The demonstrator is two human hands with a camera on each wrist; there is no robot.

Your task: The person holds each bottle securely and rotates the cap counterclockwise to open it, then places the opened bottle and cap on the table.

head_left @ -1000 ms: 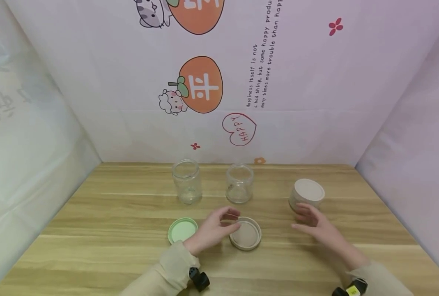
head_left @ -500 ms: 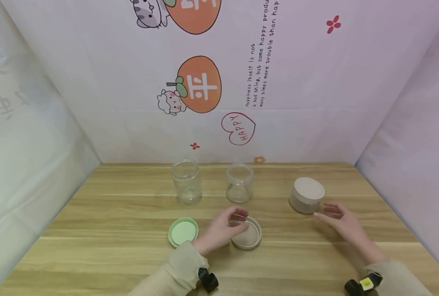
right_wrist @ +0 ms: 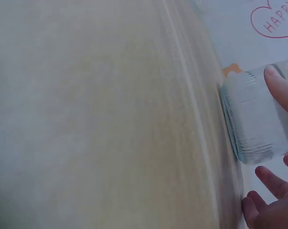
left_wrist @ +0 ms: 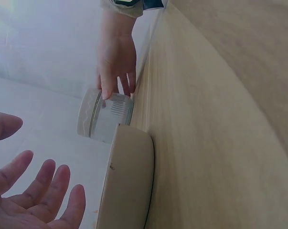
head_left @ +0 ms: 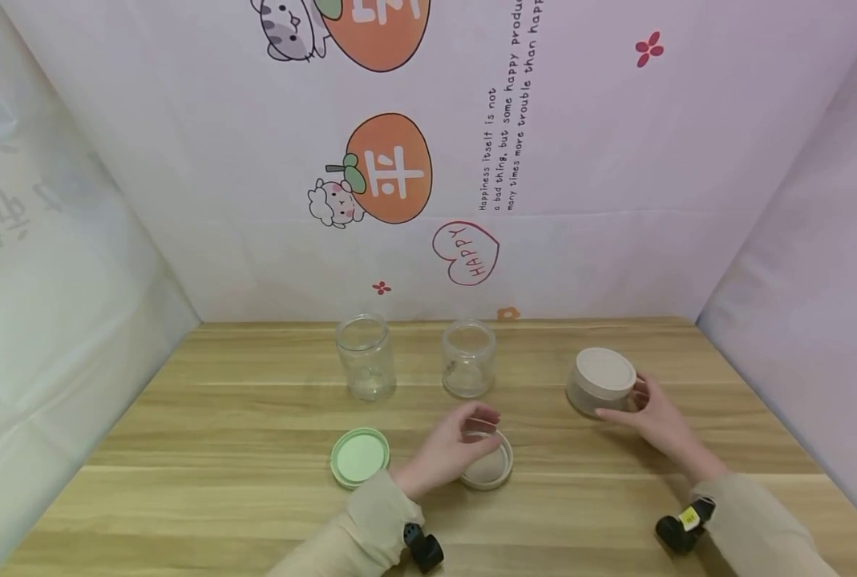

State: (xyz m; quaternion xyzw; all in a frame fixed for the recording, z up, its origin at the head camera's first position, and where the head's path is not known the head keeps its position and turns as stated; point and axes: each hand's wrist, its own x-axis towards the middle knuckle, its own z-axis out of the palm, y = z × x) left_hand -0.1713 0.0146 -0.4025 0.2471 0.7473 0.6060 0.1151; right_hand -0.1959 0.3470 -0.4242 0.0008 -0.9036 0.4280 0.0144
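A short clear jar with a white lid [head_left: 601,381] stands at the right of the table. My right hand [head_left: 662,421] is at its near right side, thumb across the front and fingers spread beside the glass. In the right wrist view the thumb [right_wrist: 281,88] overlaps the jar [right_wrist: 258,114], and a gap shows between the glass and the lower fingers. My left hand [head_left: 450,449] hovers over a beige lid [head_left: 487,471], fingers loosely bent and holding nothing. The left wrist view shows this lid's side wall [left_wrist: 129,176] beyond the spread left fingers [left_wrist: 46,191].
A tall lidless glass jar [head_left: 366,361] and a shorter lidless one [head_left: 469,361] stand toward the back of the wooden table [head_left: 219,449]. A light green lid [head_left: 360,457] lies left of my left hand. A printed cloth [head_left: 580,200] hangs behind.
The right hand first moved right, away from the jar's front, then came in to its right side. The left hand drifted slightly right over the beige lid. The jars stayed in place.
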